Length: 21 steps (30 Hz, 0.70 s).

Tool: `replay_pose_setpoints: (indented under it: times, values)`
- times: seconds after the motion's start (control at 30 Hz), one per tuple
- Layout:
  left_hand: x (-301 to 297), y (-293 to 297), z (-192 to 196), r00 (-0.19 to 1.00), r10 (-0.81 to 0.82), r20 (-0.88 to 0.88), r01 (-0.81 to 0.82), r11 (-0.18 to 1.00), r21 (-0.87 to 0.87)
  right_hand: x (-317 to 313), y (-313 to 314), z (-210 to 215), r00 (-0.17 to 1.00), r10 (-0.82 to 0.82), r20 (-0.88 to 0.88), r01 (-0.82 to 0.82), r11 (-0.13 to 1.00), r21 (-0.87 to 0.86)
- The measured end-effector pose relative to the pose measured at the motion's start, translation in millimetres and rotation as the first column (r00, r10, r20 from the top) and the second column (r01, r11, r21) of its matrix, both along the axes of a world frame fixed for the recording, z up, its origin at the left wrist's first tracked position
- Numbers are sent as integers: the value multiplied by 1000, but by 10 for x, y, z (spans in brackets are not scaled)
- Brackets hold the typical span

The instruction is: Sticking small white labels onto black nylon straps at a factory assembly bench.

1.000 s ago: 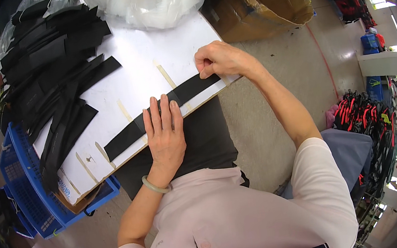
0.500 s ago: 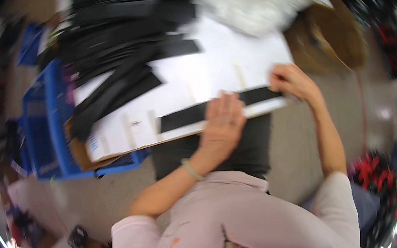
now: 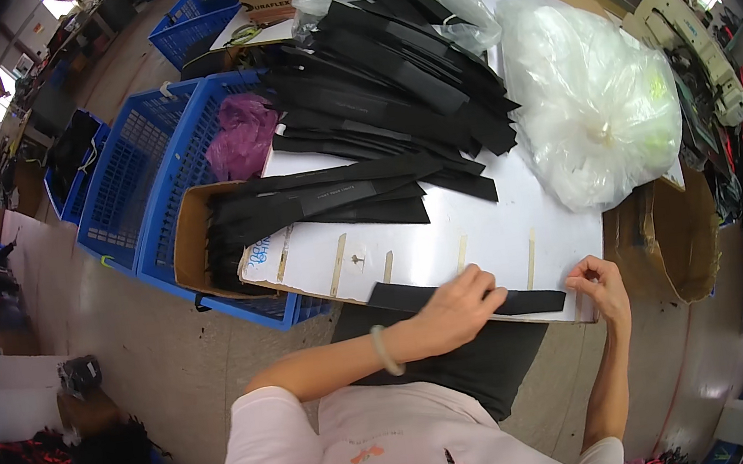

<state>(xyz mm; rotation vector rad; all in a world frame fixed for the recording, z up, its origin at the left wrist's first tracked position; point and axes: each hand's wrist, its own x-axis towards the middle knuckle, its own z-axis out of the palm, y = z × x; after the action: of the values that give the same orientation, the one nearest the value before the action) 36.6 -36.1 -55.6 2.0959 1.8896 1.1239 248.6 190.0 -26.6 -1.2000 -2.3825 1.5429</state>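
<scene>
A black fabric strip (image 3: pixel 407 296) lies flat along the near edge of the white tabletop board (image 3: pixel 301 259). Over the middle of the strip is my left hand (image 3: pixel 460 312), its fingers curled and pressed together; whatever may be between the fingertips is hidden. Just past the strip's right end, at the board's right corner, my right hand (image 3: pixel 605 289) holds thumb and forefinger in a pinch. Anything inside that pinch is too small to make out. Many similar black strips (image 3: pixel 375 111) are heaped on the far half of the board.
A clear plastic bag (image 3: pixel 593 112) sits at the far right, with an open cardboard box (image 3: pixel 683 235) below. On the left stand blue crates (image 3: pixel 138 182), a purple bag (image 3: pixel 244 136) and a carton (image 3: pixel 195 226) under the strips' ends. Pale tape pieces (image 3: pixel 338 264) mark the board.
My left hand has gone from lying flat on the strip to curled fingers. The right hand has come off the strip's right end. The whole view has shifted.
</scene>
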Motion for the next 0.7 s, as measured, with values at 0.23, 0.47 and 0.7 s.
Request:
replay_pose_setpoints:
  times: [0.23, 0.47, 0.7]
  values:
    - [-2104, -539, 429, 946, 289, -144, -293, 956, -6, -759, -206, 275, 954, 75, -291, -48, 994, 98]
    - [-2105, -663, 128, 949, 174, -264, -219, 964, -151, -2224, -475, 366, 805, 299, -512, -81, 911, 405]
    - [-2229, -577, 267, 928, 41, -370, -160, 942, -296, -3353, -500, -92, 851, 491, -189, 43, 292, 955]
